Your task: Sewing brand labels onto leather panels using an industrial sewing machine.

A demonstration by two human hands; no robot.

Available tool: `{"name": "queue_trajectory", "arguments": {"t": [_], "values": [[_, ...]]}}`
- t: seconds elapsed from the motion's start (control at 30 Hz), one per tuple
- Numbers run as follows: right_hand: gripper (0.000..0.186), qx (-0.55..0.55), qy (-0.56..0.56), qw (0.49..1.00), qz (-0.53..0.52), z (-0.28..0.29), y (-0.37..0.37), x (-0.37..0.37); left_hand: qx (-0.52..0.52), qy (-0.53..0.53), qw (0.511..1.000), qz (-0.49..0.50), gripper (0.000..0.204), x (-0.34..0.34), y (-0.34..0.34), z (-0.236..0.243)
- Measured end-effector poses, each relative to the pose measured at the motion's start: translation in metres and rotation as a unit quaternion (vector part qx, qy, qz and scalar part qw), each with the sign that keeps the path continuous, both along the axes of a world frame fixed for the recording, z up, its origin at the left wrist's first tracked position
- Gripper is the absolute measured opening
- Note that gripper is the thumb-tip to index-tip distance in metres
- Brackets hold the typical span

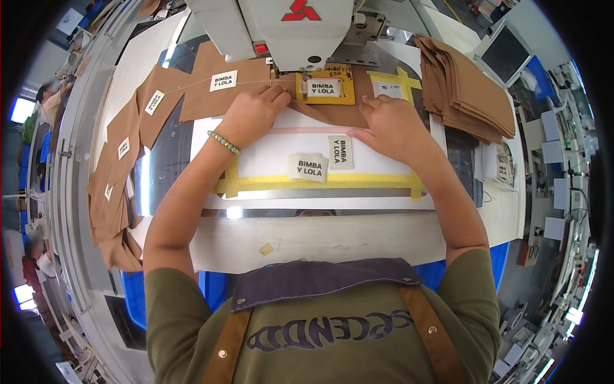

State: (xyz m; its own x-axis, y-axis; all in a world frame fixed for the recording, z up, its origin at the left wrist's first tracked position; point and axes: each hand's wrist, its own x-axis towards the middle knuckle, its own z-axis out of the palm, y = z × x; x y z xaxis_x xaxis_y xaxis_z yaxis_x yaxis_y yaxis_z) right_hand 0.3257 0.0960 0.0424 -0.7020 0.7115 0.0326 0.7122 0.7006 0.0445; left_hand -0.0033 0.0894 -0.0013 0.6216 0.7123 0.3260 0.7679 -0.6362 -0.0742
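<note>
A brown fabric panel (339, 114) lies under the head of a sewing machine (300, 32). A yellow template (346, 95) frames a white printed label (323, 88) on it. My left hand (259, 112) has its fingers closed at the panel's left front edge, which curls up slightly beside them. My right hand (393, 125) rests at the panel's right part, thumb and forefinger apart. Between my forearms, two loose white labels, one flat (308, 167) and one turned sideways (341, 152), lie on a white board edged with yellow tape (320, 182).
A chain of brown panels with sewn labels (153, 102) runs off to the left and hangs over the table edge. At the right stands a thick stack of brown panels (464, 89), with a box of labels (497, 166) nearer me. A monitor (505, 51) sits far right.
</note>
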Motion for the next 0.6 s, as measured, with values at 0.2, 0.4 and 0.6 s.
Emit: {"name": "queue_trajectory", "arguments": {"t": [0.2,0.4,0.6], "values": [[0.046,0.075,0.038,0.995,0.044,-0.018,-0.003,0.008,-0.002,-0.024,1.000,0.013,0.025,-0.013,-0.017,0.011],[0.042,0.073,0.104,0.988,0.085,-0.018,-0.005,0.015,0.033,0.044,0.998,0.031,0.022,-0.056,-0.036,0.001],[0.044,0.094,0.132,0.983,0.088,-0.020,-0.009,0.022,-0.034,-0.036,0.994,0.093,0.029,-0.087,-0.036,0.001]]}}
